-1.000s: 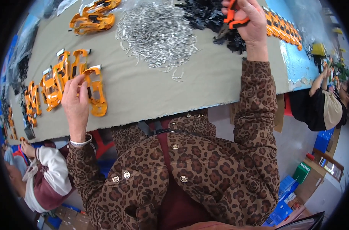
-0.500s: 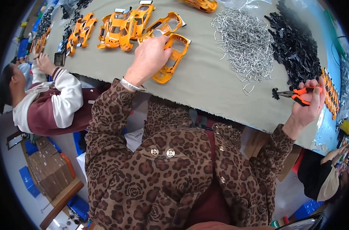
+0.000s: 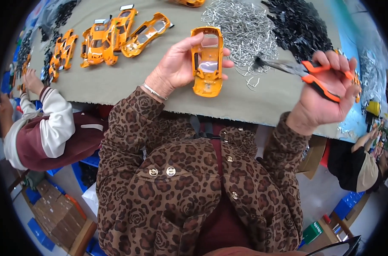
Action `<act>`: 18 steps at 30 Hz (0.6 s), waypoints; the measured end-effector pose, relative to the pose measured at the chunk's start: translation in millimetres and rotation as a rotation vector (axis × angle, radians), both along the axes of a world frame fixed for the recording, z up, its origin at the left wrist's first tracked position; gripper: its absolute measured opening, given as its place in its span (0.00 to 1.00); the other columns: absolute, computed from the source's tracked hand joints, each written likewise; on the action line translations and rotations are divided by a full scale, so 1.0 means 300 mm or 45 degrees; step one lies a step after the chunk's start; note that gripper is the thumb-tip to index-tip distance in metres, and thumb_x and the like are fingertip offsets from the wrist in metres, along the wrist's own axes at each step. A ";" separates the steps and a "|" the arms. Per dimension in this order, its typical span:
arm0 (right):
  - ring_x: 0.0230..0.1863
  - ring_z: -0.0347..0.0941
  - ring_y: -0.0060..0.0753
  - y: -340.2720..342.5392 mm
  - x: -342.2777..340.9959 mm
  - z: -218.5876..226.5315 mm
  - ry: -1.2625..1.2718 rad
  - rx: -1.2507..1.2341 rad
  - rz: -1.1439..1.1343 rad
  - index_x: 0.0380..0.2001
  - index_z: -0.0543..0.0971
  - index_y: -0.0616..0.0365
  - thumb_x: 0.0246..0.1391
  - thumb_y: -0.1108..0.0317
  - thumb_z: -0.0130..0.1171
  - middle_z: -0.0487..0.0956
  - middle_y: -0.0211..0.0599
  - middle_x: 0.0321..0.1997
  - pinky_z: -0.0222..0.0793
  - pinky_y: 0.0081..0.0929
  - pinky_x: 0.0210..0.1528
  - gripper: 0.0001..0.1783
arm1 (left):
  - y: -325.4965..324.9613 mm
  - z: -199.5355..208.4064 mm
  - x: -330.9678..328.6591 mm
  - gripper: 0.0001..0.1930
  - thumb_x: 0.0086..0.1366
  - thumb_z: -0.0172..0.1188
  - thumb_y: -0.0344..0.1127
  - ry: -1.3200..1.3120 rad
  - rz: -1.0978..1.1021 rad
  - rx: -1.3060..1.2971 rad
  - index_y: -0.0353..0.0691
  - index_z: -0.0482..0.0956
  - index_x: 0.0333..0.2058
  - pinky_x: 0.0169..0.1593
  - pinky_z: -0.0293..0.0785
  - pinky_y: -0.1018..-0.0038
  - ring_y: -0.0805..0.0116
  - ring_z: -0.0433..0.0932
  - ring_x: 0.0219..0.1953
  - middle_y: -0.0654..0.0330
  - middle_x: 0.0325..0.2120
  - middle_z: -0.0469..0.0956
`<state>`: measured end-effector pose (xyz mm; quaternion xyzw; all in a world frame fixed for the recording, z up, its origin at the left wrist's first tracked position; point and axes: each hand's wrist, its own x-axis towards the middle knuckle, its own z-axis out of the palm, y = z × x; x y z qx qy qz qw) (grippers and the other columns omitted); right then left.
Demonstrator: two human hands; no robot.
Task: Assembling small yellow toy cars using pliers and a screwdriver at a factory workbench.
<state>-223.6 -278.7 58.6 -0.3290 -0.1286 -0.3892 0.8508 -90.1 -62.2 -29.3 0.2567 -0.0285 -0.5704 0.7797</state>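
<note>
An orange toy car body shell (image 3: 208, 81) lies upside down in my left hand (image 3: 177, 64), its hollow inside facing up and my fingers wrapped round its sides. My right hand (image 3: 326, 91) is closed on needle-nose pliers (image 3: 307, 71) with orange and black handles, which point left toward the shell. A small black plastic part (image 3: 258, 63), blurred, sits at the tips of the pliers. Behind the tips is a heap of bent silver wire pieces (image 3: 241, 25). Further right lies a pile of black plastic parts (image 3: 298, 30).
Several orange car shells (image 3: 99, 45) stand on the cloth-covered table (image 3: 159, 91) at the left, with another shell (image 3: 147, 34) lying open beside them. A co-worker (image 3: 53, 132) sits at the left; another person (image 3: 360, 166) is at the right. Cardboard boxes (image 3: 55, 213) stand below left.
My left hand has lifted the car shell off the table and brought it to the middle, inside up. My right hand has moved left with the pliers and the black part.
</note>
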 end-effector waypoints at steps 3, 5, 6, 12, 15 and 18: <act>0.38 0.58 0.31 0.046 0.040 -0.012 -0.015 0.001 -0.013 0.47 0.70 0.63 0.49 0.58 0.57 0.66 0.31 0.37 0.54 0.33 0.43 0.25 | -0.050 -0.009 -0.030 0.33 0.61 0.49 0.60 0.120 -0.048 -0.234 0.35 0.64 0.52 0.50 0.68 0.46 0.51 0.72 0.49 0.47 0.45 0.71; 0.39 0.59 0.31 0.067 0.065 -0.034 -0.004 0.003 0.014 0.47 0.70 0.61 0.50 0.57 0.56 0.67 0.32 0.38 0.55 0.35 0.44 0.24 | -0.063 -0.022 -0.034 0.35 0.61 0.48 0.61 0.140 -0.068 -0.290 0.35 0.63 0.53 0.50 0.68 0.45 0.50 0.72 0.49 0.47 0.46 0.70; 0.39 0.59 0.31 0.078 0.075 -0.046 0.002 -0.003 0.006 0.47 0.70 0.61 0.50 0.57 0.56 0.67 0.32 0.38 0.55 0.35 0.44 0.24 | -0.071 -0.030 -0.030 0.36 0.61 0.47 0.63 0.156 -0.090 -0.339 0.35 0.63 0.54 0.50 0.68 0.44 0.50 0.71 0.49 0.47 0.47 0.69; 0.40 0.60 0.32 0.114 0.123 -0.117 0.097 -0.163 -0.062 0.50 0.69 0.59 0.55 0.58 0.51 0.69 0.32 0.39 0.58 0.38 0.44 0.23 | -0.098 -0.071 0.002 0.38 0.60 0.43 0.66 0.033 -0.049 -0.120 0.35 0.63 0.54 0.51 0.68 0.44 0.49 0.71 0.49 0.47 0.49 0.68; 0.40 0.60 0.33 0.114 0.131 -0.149 0.117 -0.246 -0.049 0.51 0.68 0.59 0.56 0.58 0.50 0.68 0.33 0.40 0.59 0.39 0.44 0.23 | -0.098 -0.080 0.009 0.38 0.60 0.43 0.66 0.065 -0.058 -0.147 0.35 0.64 0.53 0.49 0.69 0.45 0.49 0.71 0.49 0.47 0.50 0.68; 0.41 0.60 0.34 0.115 0.136 -0.170 0.130 -0.333 -0.032 0.53 0.66 0.59 0.57 0.59 0.48 0.68 0.33 0.40 0.60 0.40 0.43 0.23 | -0.099 -0.085 0.008 0.37 0.61 0.43 0.65 0.031 -0.063 -0.135 0.35 0.64 0.53 0.48 0.70 0.45 0.48 0.71 0.49 0.46 0.50 0.68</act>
